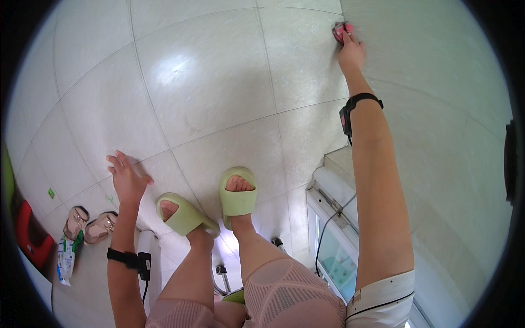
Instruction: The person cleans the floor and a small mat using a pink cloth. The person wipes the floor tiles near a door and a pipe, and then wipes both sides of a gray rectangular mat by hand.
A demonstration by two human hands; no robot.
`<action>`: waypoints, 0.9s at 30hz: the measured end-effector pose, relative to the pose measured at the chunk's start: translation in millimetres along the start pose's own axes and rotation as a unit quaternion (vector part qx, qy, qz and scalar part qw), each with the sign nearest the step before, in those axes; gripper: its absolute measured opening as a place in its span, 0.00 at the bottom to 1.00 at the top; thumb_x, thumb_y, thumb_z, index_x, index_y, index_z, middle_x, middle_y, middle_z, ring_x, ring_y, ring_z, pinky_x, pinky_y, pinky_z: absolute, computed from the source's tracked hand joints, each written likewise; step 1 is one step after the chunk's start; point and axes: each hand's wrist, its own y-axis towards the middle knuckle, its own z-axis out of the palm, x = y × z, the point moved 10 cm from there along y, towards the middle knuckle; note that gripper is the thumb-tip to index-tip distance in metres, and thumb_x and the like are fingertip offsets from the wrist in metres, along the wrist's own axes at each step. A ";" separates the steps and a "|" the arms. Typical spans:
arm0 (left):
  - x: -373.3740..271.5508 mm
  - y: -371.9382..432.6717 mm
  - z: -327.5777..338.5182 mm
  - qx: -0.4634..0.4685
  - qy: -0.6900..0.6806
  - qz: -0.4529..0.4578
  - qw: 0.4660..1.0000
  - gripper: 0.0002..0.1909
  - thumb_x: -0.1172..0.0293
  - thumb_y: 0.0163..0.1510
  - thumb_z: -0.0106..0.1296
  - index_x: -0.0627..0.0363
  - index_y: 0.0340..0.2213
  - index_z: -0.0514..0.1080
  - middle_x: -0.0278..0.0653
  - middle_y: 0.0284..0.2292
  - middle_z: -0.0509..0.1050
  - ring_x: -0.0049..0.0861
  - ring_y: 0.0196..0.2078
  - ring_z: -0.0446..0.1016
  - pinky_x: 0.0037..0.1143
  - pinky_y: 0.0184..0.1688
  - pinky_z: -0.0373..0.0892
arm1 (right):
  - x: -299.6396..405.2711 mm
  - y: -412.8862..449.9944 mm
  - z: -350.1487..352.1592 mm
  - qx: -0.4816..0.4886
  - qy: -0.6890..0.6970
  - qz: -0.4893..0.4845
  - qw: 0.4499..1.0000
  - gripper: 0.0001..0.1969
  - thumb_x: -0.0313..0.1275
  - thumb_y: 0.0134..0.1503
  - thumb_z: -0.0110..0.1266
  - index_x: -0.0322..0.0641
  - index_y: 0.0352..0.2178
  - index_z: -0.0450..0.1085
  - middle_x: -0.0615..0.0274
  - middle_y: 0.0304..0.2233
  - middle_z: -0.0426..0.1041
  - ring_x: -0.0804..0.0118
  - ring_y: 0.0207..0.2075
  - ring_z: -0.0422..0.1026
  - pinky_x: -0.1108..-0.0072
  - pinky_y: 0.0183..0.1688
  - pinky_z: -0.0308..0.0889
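At the top right my right hand point(352, 51) reaches far out, its fingers closed on a small pink thing with pale marks point(339, 30), perhaps a cloth item; it lies where the floor meets the wall. My left hand point(128, 178) is at the left with its fingers spread and nothing in it, low over the tiled floor point(213, 69). Both forearms wear black straps with small boxes and cables. Between my arms are my feet in green slide sandals point(238, 201).
Beige sandals point(100, 229), a white and green packet point(66, 260) and a red object point(30, 238) are at the lower left. A white door frame point(332, 213) with a glass panel is at the lower right, beside a pale wall point(443, 156). Metal legs with casters point(221, 270) stand behind my feet.
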 end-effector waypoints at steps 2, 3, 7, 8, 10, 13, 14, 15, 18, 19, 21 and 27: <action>-5.1 1.6 0.3 -0.003 -0.006 -0.001 1.000 0.65 0.67 0.22 0.74 0.75 0.59 0.48 0.74 0.58 0.49 0.74 0.54 0.60 0.41 0.55 0.67 | -9.5 -4.4 12.7 0.018 0.003 0.035 0.999 0.22 0.26 0.49 0.51 0.55 0.48 0.73 0.64 0.54 0.70 0.50 0.45 0.70 0.70 0.51 0.66; -8.0 2.9 1.2 0.000 -0.009 0.003 1.000 0.65 0.66 0.23 0.74 0.75 0.59 0.48 0.74 0.59 0.48 0.76 0.54 0.59 0.41 0.56 0.67 | -9.9 -10.3 10.6 0.009 0.047 0.061 0.997 0.23 0.26 0.49 0.51 0.52 0.49 0.72 0.62 0.52 0.71 0.49 0.45 0.70 0.67 0.50 0.66; 0.5 -1.2 0.1 0.027 0.013 -0.009 1.000 0.65 0.64 0.25 0.74 0.76 0.60 0.47 0.74 0.59 0.47 0.77 0.55 0.57 0.41 0.56 0.66 | 76.3 -60.6 -18.9 0.020 0.183 0.062 0.981 0.24 0.26 0.47 0.51 0.45 0.49 0.69 0.57 0.46 0.72 0.47 0.41 0.70 0.61 0.43 0.68; 4.1 -2.4 -2.4 0.027 0.017 -0.010 0.999 0.65 0.64 0.25 0.74 0.76 0.60 0.47 0.74 0.59 0.47 0.77 0.55 0.57 0.41 0.56 0.66 | 120.2 -85.3 -39.0 -0.014 0.209 0.042 0.977 0.23 0.26 0.47 0.51 0.42 0.48 0.68 0.57 0.46 0.71 0.48 0.40 0.69 0.62 0.43 0.67; 0.6 -1.8 -3.1 0.026 0.021 -0.002 0.999 0.64 0.63 0.26 0.74 0.77 0.59 0.47 0.74 0.59 0.47 0.77 0.55 0.58 0.42 0.57 0.66 | 201.9 -129.7 -63.8 -0.011 0.307 -0.020 0.951 0.25 0.24 0.46 0.53 0.50 0.50 0.69 0.60 0.50 0.70 0.51 0.42 0.69 0.64 0.42 0.68; -6.6 0.2 1.9 0.018 0.027 0.014 0.999 0.64 0.63 0.26 0.74 0.78 0.59 0.47 0.74 0.58 0.48 0.76 0.54 0.60 0.42 0.56 0.66 | 304.4 -180.7 -104.6 0.019 0.419 -0.072 0.905 0.25 0.21 0.43 0.54 0.52 0.46 0.72 0.62 0.48 0.70 0.52 0.41 0.69 0.66 0.42 0.68; -2.8 0.0 6.1 0.021 0.030 0.016 0.999 0.64 0.63 0.26 0.74 0.78 0.59 0.47 0.74 0.58 0.48 0.76 0.54 0.60 0.42 0.56 0.66 | 331.3 -190.2 -122.9 0.057 0.443 -0.092 0.890 0.23 0.22 0.42 0.55 0.52 0.43 0.74 0.62 0.47 0.71 0.52 0.39 0.69 0.67 0.41 0.69; -3.6 -0.3 3.8 -0.001 0.032 0.027 0.999 0.64 0.63 0.25 0.74 0.77 0.59 0.47 0.75 0.58 0.49 0.75 0.53 0.61 0.42 0.56 0.66 | 348.2 -199.1 -132.9 0.101 0.502 -0.127 0.850 0.22 0.21 0.44 0.55 0.51 0.43 0.74 0.62 0.45 0.72 0.53 0.40 0.70 0.68 0.43 0.69; -7.8 -1.0 5.6 -0.007 0.033 0.032 0.999 0.65 0.63 0.24 0.74 0.77 0.59 0.47 0.76 0.56 0.51 0.74 0.51 0.63 0.42 0.55 0.66 | 309.3 -210.0 -143.5 0.046 0.533 -0.073 0.842 0.22 0.19 0.46 0.53 0.50 0.44 0.74 0.59 0.44 0.73 0.53 0.44 0.70 0.68 0.45 0.69; -3.7 -1.8 1.9 -0.002 0.036 0.017 0.999 0.65 0.63 0.24 0.75 0.77 0.59 0.47 0.76 0.56 0.51 0.73 0.51 0.63 0.42 0.55 0.66 | 274.6 -212.7 -144.7 -0.009 0.492 -0.043 0.869 0.23 0.18 0.46 0.53 0.50 0.44 0.74 0.58 0.44 0.73 0.53 0.45 0.70 0.68 0.46 0.68; 6.4 -3.8 -5.8 -0.008 0.052 0.022 0.998 0.65 0.63 0.24 0.75 0.78 0.58 0.47 0.77 0.56 0.51 0.72 0.51 0.64 0.42 0.55 0.66 | 188.7 -218.1 -147.5 -0.062 0.440 0.016 0.896 0.21 0.16 0.47 0.49 0.41 0.44 0.72 0.56 0.40 0.74 0.53 0.42 0.71 0.68 0.46 0.66; -14.0 1.7 0.9 -0.037 0.063 0.064 0.995 0.66 0.59 0.24 0.76 0.80 0.58 0.48 0.76 0.54 0.53 0.71 0.51 0.64 0.41 0.55 0.67 | -59.5 -308.6 -71.7 -0.037 0.157 0.282 0.946 0.21 0.20 0.46 0.48 0.39 0.44 0.73 0.46 0.44 0.70 0.45 0.41 0.71 0.62 0.45 0.67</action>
